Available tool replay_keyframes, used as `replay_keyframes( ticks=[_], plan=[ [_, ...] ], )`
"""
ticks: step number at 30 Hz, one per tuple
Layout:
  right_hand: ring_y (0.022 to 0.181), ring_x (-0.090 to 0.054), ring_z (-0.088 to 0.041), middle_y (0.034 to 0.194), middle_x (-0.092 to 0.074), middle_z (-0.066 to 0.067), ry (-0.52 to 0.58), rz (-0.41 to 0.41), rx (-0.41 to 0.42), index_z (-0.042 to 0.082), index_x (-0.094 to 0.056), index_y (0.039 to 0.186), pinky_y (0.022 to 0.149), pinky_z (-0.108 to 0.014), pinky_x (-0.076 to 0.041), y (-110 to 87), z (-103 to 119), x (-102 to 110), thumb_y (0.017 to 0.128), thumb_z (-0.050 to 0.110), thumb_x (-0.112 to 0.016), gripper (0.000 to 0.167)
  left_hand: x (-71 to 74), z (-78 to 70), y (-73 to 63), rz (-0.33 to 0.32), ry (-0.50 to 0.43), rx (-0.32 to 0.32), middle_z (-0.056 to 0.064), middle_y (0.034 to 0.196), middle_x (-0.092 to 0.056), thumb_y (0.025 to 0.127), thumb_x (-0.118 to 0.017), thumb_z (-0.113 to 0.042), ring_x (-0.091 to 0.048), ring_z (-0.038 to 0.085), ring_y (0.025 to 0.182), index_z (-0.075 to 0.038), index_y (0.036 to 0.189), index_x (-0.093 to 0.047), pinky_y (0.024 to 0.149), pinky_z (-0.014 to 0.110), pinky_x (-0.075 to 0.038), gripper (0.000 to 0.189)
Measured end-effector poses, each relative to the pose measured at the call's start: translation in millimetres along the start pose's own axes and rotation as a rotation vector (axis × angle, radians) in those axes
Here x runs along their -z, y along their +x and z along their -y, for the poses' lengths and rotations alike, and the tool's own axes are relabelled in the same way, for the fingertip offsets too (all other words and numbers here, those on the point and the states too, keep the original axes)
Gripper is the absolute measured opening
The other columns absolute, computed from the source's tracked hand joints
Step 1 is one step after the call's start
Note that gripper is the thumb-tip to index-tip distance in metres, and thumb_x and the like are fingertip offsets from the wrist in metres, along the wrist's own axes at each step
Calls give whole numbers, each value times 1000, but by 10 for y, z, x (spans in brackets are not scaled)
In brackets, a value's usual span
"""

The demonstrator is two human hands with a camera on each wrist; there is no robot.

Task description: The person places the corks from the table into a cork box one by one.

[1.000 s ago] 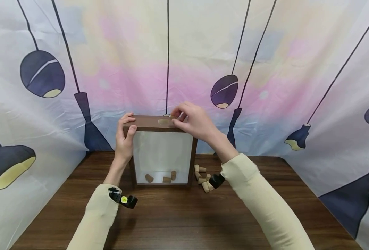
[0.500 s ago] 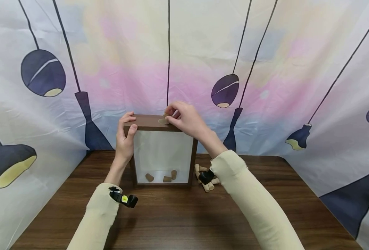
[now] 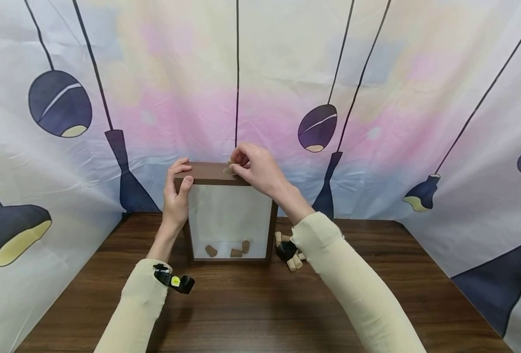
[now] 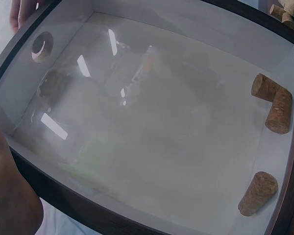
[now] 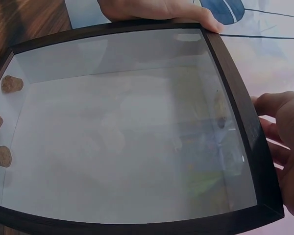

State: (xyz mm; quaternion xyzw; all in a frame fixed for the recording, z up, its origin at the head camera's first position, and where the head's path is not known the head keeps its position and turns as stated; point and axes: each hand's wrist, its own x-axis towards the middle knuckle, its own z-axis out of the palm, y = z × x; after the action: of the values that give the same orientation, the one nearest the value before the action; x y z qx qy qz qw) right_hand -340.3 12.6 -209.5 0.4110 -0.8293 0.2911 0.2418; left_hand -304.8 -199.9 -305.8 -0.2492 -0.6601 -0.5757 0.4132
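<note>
A brown shadow box frame point(image 3: 208, 170) with a clear front stands upright on the table. Three corks point(image 3: 235, 252) lie on its floor inside, seen also in both wrist views. My left hand point(image 3: 177, 196) grips the frame's upper left corner, thumb on the front edge and fingers over the top. At the round hole point(image 3: 228, 171) in the top, my right hand point(image 3: 260, 169) pinches a cork point(image 3: 231, 161) between thumb and fingers, which mostly hide it. Through the hole point(image 4: 42, 46) in the left wrist view, a pale edge shows.
Several loose corks point(image 3: 293, 264) lie on the wooden table point(image 3: 234, 304) just right of the frame, partly hidden behind the right wrist camera point(image 3: 286, 250). A printed curtain point(image 3: 189, 88) hangs behind and at both sides.
My right hand has moved left along the frame's top, bringing the pinched cork from beside the hole to the hole. The left hand and the corks inside stay as they were.
</note>
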Motion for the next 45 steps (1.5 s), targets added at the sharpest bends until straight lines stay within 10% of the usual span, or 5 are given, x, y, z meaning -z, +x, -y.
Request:
replay_keyframes(
  ticks=[45],
  plan=[
    [86, -60, -16, 95, -66, -3, 7, -171, -79, 11, -69, 100, 78, -40, -51, -954, -569, 483, 95, 21, -68, 11, 4, 19, -5, -7, -11, -4, 33, 148, -34, 102, -47, -15, -26, 35, 147, 16, 125, -45, 111, 33, -27, 39]
  ],
)
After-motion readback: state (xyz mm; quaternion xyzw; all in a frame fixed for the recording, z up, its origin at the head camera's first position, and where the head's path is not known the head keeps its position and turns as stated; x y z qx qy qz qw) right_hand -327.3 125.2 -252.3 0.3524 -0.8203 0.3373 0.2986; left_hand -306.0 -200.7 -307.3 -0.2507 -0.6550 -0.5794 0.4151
